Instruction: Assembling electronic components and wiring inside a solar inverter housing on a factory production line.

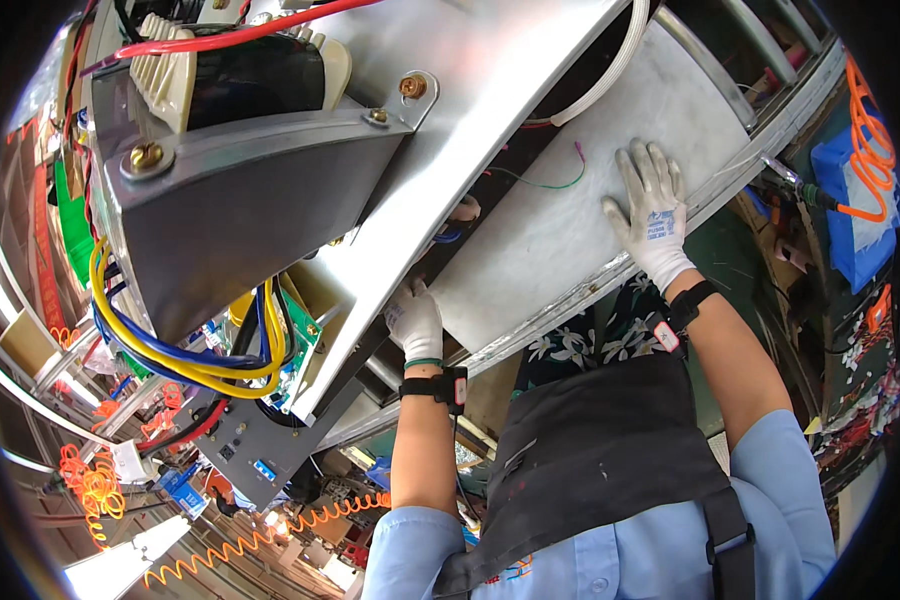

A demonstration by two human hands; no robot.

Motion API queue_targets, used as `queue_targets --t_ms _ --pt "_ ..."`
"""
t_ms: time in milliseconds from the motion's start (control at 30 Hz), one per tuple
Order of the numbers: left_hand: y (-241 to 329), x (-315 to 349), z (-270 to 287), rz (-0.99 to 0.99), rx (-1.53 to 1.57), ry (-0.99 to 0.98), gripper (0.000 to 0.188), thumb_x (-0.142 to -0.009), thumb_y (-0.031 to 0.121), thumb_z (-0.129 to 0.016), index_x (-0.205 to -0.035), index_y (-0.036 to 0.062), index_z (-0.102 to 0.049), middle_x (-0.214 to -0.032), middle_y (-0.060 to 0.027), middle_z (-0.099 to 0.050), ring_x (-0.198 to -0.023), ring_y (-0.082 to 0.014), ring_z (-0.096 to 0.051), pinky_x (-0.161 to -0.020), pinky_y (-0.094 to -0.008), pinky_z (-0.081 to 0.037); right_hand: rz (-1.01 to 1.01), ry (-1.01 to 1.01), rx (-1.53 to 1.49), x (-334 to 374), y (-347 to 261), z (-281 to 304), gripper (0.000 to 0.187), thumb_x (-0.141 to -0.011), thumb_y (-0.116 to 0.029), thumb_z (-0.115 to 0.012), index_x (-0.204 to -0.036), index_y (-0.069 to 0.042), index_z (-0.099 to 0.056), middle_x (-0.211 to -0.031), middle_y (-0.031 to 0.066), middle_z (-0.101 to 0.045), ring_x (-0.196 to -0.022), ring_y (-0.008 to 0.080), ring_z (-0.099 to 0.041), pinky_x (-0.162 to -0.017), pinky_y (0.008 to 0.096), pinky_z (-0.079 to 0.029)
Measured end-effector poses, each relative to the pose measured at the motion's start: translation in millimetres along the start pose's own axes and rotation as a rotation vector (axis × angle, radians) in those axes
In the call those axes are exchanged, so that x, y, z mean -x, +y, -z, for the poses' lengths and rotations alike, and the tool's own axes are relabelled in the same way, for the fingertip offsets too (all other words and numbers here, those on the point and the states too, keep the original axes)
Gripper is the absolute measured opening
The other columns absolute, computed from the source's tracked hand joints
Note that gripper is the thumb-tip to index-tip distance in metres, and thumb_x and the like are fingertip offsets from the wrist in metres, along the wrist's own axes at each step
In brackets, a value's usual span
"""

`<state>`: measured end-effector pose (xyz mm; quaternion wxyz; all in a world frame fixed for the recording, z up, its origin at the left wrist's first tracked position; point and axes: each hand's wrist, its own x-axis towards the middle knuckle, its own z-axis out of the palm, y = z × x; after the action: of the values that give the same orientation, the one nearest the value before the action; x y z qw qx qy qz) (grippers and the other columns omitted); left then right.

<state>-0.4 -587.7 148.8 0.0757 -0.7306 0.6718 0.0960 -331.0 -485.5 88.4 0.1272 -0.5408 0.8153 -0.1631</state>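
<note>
My right hand [655, 210], in a white work glove, lies flat with its fingers apart on a pale, whitish sheet [540, 250] that rests on a metal-framed surface. A thin green wire [550, 186] crosses this sheet left of the hand. My left hand [415, 320], gloved too, reaches in at the lower edge of a large silvery metal panel [370, 245]. Its fingers are mostly hidden in the dark gap there, so what they touch does not show. In that gap, farther up, are blue wires [448, 236] and a small rounded thing I cannot make out.
On the left stands an open machine chassis with a grey metal housing [240, 220], yellow and blue cables [200, 370] and a green circuit board [300, 320]. A red cable [240, 40] runs across the top. Orange coiled hose [870, 150] hangs at right beside a blue box [850, 200].
</note>
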Motion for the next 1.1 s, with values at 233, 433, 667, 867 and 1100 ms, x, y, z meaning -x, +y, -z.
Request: queue_targets --t_ms 233,433,667,867,1100 --pt "10 -1 1 -0.046 -0.111 0.042 0.029 -0.088 0.029 -0.053 -0.089 0.0013 -0.062 -0.092 -0.0219 -0.065 -0.09 -0.04 -0.061 -0.08 -0.0477 -0.046 0.014 -0.03 0.013 -3 -3 4 0.066 -0.077 -0.032 -0.065 -0.136 -0.008 -0.045 -0.142 0.0151 -0.039 -0.134 0.033 -0.033 -0.111 0.0494 -0.023" --pt "3 -7 -13 -0.187 -0.144 -0.029 0.031 -0.088 0.029 -0.051 -0.093 0.0013 -0.063 -0.094 -0.0236 -0.065 -0.091 -0.0409 -0.061 -0.083 -0.0487 -0.045 -0.029 -0.031 0.059 -5 -3 9 0.066 -0.077 -0.032 -0.066 -0.135 -0.008 -0.046 -0.142 0.0152 -0.039 -0.135 0.0325 -0.032 -0.111 0.0493 -0.023" --pt "3 -6 -3 -0.138 -0.243 -0.142 0.038 -0.089 0.033 -0.047 -0.111 0.0032 -0.058 -0.109 -0.0239 -0.061 -0.098 -0.0392 -0.06 -0.087 -0.0475 -0.046 -0.068 -0.071 0.051 -5 -5 12 0.066 -0.078 -0.032 -0.066 -0.137 -0.011 -0.044 -0.145 0.0139 -0.037 -0.138 0.0306 -0.028 -0.114 0.0467 -0.018" --pt "141 52 -1 -0.746 0.278 0.051 0.034 -0.084 0.023 -0.064 -0.113 0.0051 -0.059 -0.113 -0.0198 -0.06 -0.105 -0.0344 -0.058 -0.088 -0.0418 -0.048 -0.05 -0.067 -0.258 -5 5 26 0.05 -0.08 -0.02 -0.063 -0.128 -0.011 -0.053 -0.139 0.0142 -0.043 -0.135 0.0328 -0.032 -0.113 0.0467 -0.022" --pt "235 15 -33 -0.334 0.245 -0.206 0.03 -0.084 0.025 -0.061 -0.105 0.0043 -0.058 -0.103 -0.0203 -0.062 -0.09 -0.0381 -0.062 -0.077 -0.0443 -0.05 -0.341 -0.265 -0.849 -16 32 38 0.033 -0.091 -0.018 -0.057 -0.12 -0.003 -0.056 -0.111 0.0104 -0.062 -0.103 0.0234 -0.06 -0.091 0.0319 -0.046"
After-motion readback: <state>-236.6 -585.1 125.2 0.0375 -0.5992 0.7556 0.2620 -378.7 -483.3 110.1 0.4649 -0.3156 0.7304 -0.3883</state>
